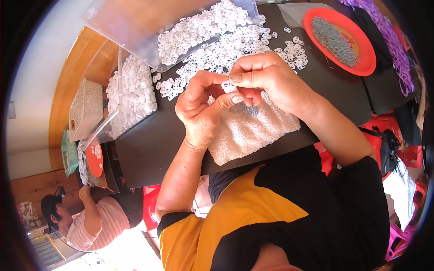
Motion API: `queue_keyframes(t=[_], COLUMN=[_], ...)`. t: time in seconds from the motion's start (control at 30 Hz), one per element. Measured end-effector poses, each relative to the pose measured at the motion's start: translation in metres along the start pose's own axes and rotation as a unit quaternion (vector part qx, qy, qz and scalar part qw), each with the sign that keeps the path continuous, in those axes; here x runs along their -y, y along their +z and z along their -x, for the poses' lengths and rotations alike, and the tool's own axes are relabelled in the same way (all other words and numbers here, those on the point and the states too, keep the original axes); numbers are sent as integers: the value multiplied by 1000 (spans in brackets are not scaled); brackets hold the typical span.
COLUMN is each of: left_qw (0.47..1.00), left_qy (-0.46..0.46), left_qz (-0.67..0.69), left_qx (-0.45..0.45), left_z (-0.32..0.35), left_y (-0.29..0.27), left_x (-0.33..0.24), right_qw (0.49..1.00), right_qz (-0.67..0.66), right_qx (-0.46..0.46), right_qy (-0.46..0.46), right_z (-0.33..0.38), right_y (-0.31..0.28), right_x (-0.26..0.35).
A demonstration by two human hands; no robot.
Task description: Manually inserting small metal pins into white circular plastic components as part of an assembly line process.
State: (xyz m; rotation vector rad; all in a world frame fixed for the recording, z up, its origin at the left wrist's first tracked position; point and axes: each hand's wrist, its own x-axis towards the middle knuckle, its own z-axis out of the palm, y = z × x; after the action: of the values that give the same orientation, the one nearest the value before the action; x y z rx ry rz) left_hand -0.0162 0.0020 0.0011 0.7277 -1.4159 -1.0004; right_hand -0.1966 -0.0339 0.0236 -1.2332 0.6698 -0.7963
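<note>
1 white piece [229, 86] is above the towel [253, 137], grasped by the fingers of the left hand [201, 106]; whether those of the right hand [266, 79] grip too, I cannot tell. It seems unfinished; the heap [217, 56] beyond the towel probably remains. Right of the towel, a plate [369, 67] holds pins [334, 40].

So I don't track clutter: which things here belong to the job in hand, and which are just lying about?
Likely in use: held white piece; loose white pieces; towel; thin grey pieces; red plate.

Apparently just lying about: purple strands; black bag.
</note>
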Motion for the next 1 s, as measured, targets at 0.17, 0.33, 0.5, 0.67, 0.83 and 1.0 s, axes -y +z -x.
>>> queue_keyframes(t=[0.17,0.33,0.5,0.67,0.83,1.0], left_qw=[999,974,919,876,784,926], left_qy=[9,13,206,116,300,146], left_qz=[-47,17,-103,-315,-398,-312], left_qx=[-13,-224,-320,-346,-371,-155], left_z=[3,-8,-34,-72,-41,-9], left_y=[-7,-13,-88,-168,-121,-40], left_x=[2,-38,-122,-135,-116,-77], right_qw=[999,924,882,868,875,879], right_qz=[34,354,443,475,446,442], right_qx=[8,-99,-103,-87,-122,-111], right_qy=[-14,-110,-123,-117,-145,-140], right_z=[-3,-13,-11,-14,-14,-10], right_y=[0,-11,-11,-13,-19,-20], right_x=[-1,-14,-13,-18,-10,-6])
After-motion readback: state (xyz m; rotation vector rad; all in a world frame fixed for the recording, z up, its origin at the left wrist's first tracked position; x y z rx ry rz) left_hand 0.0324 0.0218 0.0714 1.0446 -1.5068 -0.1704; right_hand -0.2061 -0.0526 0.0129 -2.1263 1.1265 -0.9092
